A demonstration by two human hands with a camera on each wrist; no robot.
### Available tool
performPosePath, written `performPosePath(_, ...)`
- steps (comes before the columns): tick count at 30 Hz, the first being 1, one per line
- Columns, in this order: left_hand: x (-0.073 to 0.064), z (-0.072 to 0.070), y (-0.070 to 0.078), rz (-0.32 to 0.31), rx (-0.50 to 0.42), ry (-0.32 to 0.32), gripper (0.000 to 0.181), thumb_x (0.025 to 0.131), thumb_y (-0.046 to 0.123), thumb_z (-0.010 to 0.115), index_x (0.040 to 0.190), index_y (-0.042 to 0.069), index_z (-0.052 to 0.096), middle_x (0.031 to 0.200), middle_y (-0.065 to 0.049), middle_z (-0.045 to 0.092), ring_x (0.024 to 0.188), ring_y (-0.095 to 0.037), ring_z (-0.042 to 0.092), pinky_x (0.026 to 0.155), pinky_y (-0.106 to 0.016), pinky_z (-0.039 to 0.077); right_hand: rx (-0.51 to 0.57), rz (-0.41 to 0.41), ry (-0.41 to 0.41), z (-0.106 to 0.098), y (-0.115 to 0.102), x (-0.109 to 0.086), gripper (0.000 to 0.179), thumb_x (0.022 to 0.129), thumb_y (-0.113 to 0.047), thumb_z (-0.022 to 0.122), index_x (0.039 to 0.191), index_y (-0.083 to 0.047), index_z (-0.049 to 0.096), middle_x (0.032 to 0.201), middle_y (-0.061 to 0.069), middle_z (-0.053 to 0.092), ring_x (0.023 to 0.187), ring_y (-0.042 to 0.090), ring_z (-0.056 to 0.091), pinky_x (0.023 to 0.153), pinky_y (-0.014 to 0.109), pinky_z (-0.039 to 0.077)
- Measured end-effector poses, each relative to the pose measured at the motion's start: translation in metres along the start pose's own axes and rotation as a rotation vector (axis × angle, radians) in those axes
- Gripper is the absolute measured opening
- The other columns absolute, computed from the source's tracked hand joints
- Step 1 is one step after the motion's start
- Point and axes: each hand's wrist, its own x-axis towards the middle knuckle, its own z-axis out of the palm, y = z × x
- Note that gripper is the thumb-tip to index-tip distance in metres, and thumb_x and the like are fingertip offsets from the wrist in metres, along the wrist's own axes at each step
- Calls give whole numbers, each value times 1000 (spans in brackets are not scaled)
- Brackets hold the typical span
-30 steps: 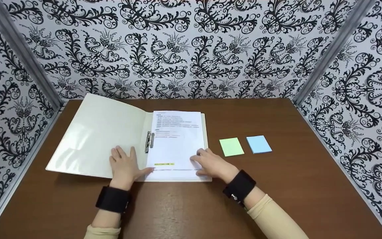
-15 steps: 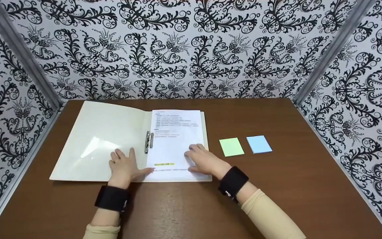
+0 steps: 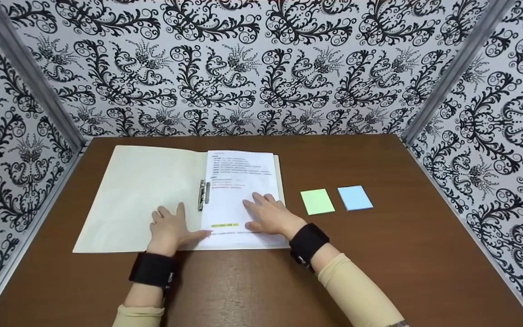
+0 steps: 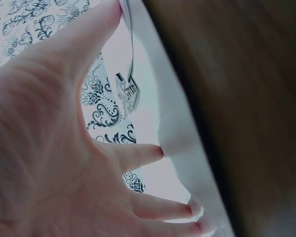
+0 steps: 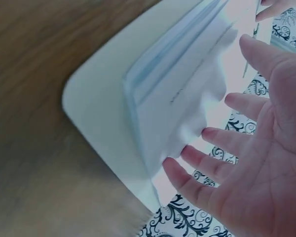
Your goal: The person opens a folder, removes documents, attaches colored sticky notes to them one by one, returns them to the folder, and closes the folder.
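Note:
A cream-coloured folder (image 3: 125, 190) lies spread on the brown table, with a metal clip (image 3: 203, 195) along its spine. On its right half sits a stack of printed paper (image 3: 232, 204), one line highlighted yellow near the bottom. My left hand (image 3: 170, 231) rests with spread fingers on the left cover, its thumb reaching onto the paper's lower left corner. In the left wrist view that thumb (image 4: 96, 29) touches the sheet edge. My right hand (image 3: 273, 217) touches the lower right of the page with spread fingertips; the right wrist view shows its fingers (image 5: 227, 140) against the paper.
Right of the folder lie a green sticky-note pad (image 3: 317, 201) and a blue sticky-note pad (image 3: 355, 197). The table (image 3: 407, 254) is bounded by patterned walls (image 3: 261, 68) at the back and both sides.
The folder's left cover has sunk from raised to flat on the table. My right hand has slid left across the page, away from its right edge. The left hand has barely moved.

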Motion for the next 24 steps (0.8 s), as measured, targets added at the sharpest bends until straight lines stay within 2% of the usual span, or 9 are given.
performPosePath(8, 4, -4, 3, -27, 5, -31, 125, 76, 69, 82, 155, -14, 33, 140, -59, 28, 133, -71, 35, 102, -68, 46, -50, 8, -14, 1, 1, 4, 67, 103, -46, 65, 160, -18, 45, 166, 16, 36, 150, 42, 33, 116, 63, 35)
performPosePath(12, 3, -3, 3, -11, 56, -18, 122, 77, 71, 79, 154, -14, 35, 139, -59, 30, 131, -70, 38, 101, -66, 49, -56, 5, -23, 0, -1, 5, 67, 102, -44, 66, 160, -16, 46, 165, 17, 37, 152, 42, 32, 118, 60, 33)
performPosePath(15, 0, -3, 2, 11, 92, 0, 120, 79, 72, 76, 153, -14, 36, 140, -60, 28, 133, -70, 36, 101, -64, 50, -44, -7, -19, 0, -1, 7, 66, 102, -42, 67, 159, -14, 47, 164, 20, 37, 152, 42, 31, 119, 57, 34)
performPosePath(17, -2, -3, 1, 28, 86, 9, 120, 80, 70, 76, 153, -16, 36, 142, -60, 25, 136, -70, 32, 102, -63, 50, -43, -20, -13, 1, 0, 8, 66, 102, -41, 67, 158, -12, 48, 164, 21, 38, 151, 42, 32, 119, 56, 35)
performPosePath(21, 0, -3, -2, 83, 32, 14, 119, 81, 65, 79, 150, -21, 34, 150, -56, 20, 144, -68, 22, 107, -64, 45, -81, -50, 5, 2, 3, 8, 66, 102, -43, 67, 157, -11, 49, 162, 22, 40, 149, 41, 37, 115, 54, 40)
performPosePath(24, 6, -3, -4, 124, 4, 28, 113, 86, 62, 77, 146, -24, 37, 154, -49, 26, 145, -63, 25, 110, -65, 41, -109, -66, 22, 3, 5, 8, 66, 102, -44, 66, 156, -10, 50, 160, 23, 42, 146, 41, 40, 113, 53, 43)
